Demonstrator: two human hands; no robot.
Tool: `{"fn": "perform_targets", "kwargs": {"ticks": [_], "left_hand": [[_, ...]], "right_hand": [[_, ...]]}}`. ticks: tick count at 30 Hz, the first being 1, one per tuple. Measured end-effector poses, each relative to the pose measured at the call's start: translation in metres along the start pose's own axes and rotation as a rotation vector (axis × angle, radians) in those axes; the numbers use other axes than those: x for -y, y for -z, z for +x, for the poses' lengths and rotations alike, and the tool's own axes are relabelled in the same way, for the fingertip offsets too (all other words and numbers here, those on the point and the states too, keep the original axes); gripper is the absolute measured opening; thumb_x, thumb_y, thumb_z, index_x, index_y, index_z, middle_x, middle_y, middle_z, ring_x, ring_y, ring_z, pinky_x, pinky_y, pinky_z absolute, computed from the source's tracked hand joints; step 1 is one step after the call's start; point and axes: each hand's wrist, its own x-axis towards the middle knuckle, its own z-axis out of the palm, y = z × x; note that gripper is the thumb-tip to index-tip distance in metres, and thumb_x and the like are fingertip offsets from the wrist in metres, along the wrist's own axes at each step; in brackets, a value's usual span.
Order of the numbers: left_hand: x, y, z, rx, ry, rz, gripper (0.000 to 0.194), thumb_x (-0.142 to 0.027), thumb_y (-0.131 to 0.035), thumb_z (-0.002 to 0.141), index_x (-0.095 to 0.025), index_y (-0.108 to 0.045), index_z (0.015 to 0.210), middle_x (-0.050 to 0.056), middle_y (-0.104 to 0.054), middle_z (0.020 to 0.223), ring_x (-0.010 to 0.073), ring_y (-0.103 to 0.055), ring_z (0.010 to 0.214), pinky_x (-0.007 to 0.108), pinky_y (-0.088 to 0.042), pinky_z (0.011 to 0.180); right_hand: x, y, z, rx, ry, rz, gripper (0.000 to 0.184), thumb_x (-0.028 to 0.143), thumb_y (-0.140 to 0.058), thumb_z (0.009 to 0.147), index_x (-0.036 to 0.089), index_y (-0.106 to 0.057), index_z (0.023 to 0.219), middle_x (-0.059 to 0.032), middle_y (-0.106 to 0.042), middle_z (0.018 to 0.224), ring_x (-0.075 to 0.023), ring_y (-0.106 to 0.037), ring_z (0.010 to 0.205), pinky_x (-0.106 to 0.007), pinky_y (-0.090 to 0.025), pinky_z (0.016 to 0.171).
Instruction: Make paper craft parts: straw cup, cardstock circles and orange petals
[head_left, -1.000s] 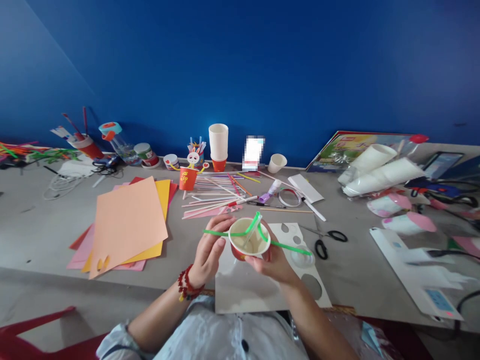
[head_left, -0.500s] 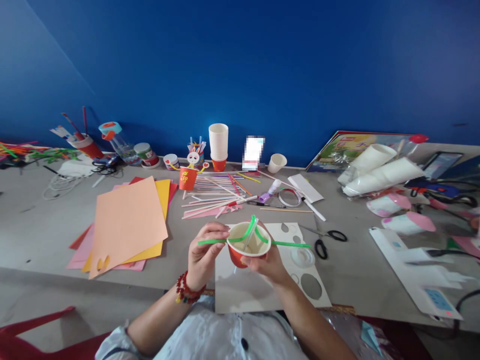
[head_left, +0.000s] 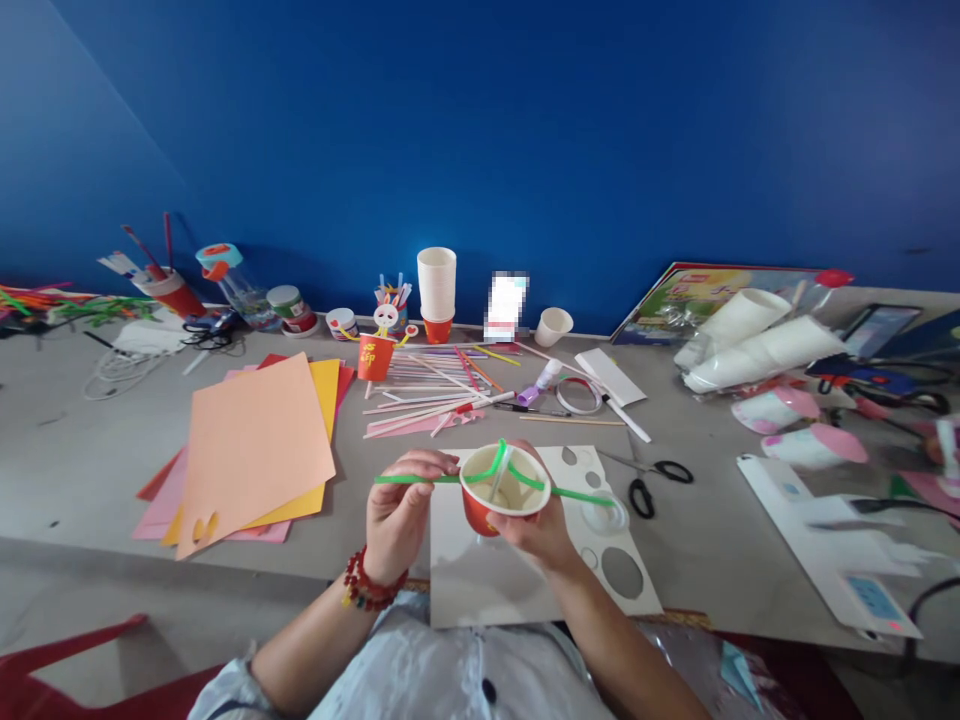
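I hold a small red paper cup (head_left: 482, 511) over a white card (head_left: 480, 570) at the table's near edge. My right hand (head_left: 536, 527) is wrapped round the cup from the right and below. A green straw (head_left: 442, 479) runs through the cup and sticks out on both sides. My left hand (head_left: 397, 515), with a red bead bracelet on the wrist, pinches the straw's left part. A white straw (head_left: 499, 474) stands in the cup.
Coloured paper sheets (head_left: 251, 445) lie left of my hands. Loose straws (head_left: 435, 390), a cup figure (head_left: 375, 352) and stacked cups (head_left: 436, 285) sit behind. Black scissors (head_left: 652, 480) lie right of the card. Paper cones (head_left: 757, 350) and other craft pieces fill the right side.
The cup has dropped slightly and tipped so more of its red side shows. My left hand has pulled the green straw further out to the left.
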Motion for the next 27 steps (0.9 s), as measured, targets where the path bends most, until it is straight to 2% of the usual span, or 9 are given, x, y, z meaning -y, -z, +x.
{"fn": "perform_targets", "kwargs": {"ticks": [5,12,15,19,21,24,27], "left_hand": [[-0.005,-0.001,0.002,0.014,-0.038,-0.011,0.011,-0.028,-0.065,0.09,-0.023,-0.074,0.093,0.006,-0.068,0.086,0.021,-0.065,0.087,0.047,-0.055,0.089],[-0.004,0.001,0.001,0.029,-0.015,-0.024,0.012,-0.029,-0.064,0.091,-0.024,-0.073,0.096,0.006,-0.066,0.089,0.0206,-0.064,0.09,0.045,-0.054,0.09],[-0.001,0.002,0.0,0.053,0.027,0.006,0.015,-0.033,-0.064,0.091,-0.023,-0.073,0.098,0.009,-0.066,0.097,0.023,-0.064,0.096,0.044,-0.054,0.089],[0.005,0.003,-0.002,0.04,0.063,0.044,0.014,-0.031,-0.065,0.09,-0.023,-0.074,0.096,0.009,-0.065,0.103,0.0239,-0.062,0.104,0.042,-0.052,0.093],[0.009,0.003,-0.003,0.052,0.073,0.046,0.024,-0.035,-0.068,0.088,-0.024,-0.07,0.109,0.011,-0.064,0.112,0.0266,-0.06,0.112,0.045,-0.05,0.098],[0.013,0.003,-0.005,0.162,0.165,0.066,0.056,-0.045,-0.075,0.08,-0.025,-0.059,0.13,0.013,-0.057,0.133,0.0324,-0.049,0.13,0.048,-0.043,0.108],[0.012,0.001,-0.006,0.268,0.253,0.129,0.067,-0.048,-0.076,0.078,-0.024,-0.053,0.136,0.014,-0.05,0.143,0.0342,-0.039,0.14,0.047,-0.035,0.115]], "right_hand": [[0.003,0.002,0.002,0.018,0.055,-0.066,0.054,0.053,-0.079,0.068,0.028,-0.058,0.111,-0.0076,-0.07,0.097,-0.028,-0.067,0.088,-0.042,-0.059,0.079],[0.002,0.001,0.0,0.041,0.017,-0.022,0.054,0.055,-0.079,0.068,0.031,-0.057,0.111,-0.0052,-0.069,0.092,-0.026,-0.066,0.08,-0.037,-0.058,0.067],[-0.001,0.001,0.0,0.02,0.027,-0.003,0.059,0.054,-0.082,0.066,0.028,-0.057,0.113,-0.0061,-0.069,0.095,-0.026,-0.067,0.085,-0.036,-0.058,0.071],[-0.003,0.001,0.002,-0.016,0.069,-0.015,0.057,0.052,-0.083,0.067,0.026,-0.059,0.113,-0.0064,-0.068,0.102,-0.0249,-0.066,0.092,-0.035,-0.056,0.08],[-0.004,0.0,0.004,-0.019,0.077,-0.012,0.059,0.052,-0.083,0.068,0.026,-0.059,0.115,-0.0064,-0.068,0.105,-0.0247,-0.065,0.095,-0.034,-0.055,0.084],[-0.007,-0.004,0.005,-0.026,0.076,-0.014,0.062,0.054,-0.082,0.069,0.025,-0.058,0.118,-0.0069,-0.067,0.107,-0.0255,-0.065,0.098,-0.036,-0.054,0.087],[-0.012,-0.005,0.002,-0.001,0.073,-0.067,0.069,0.06,-0.076,0.073,0.024,-0.053,0.128,-0.0093,-0.066,0.112,-0.0285,-0.062,0.106,-0.04,-0.051,0.094]]}}
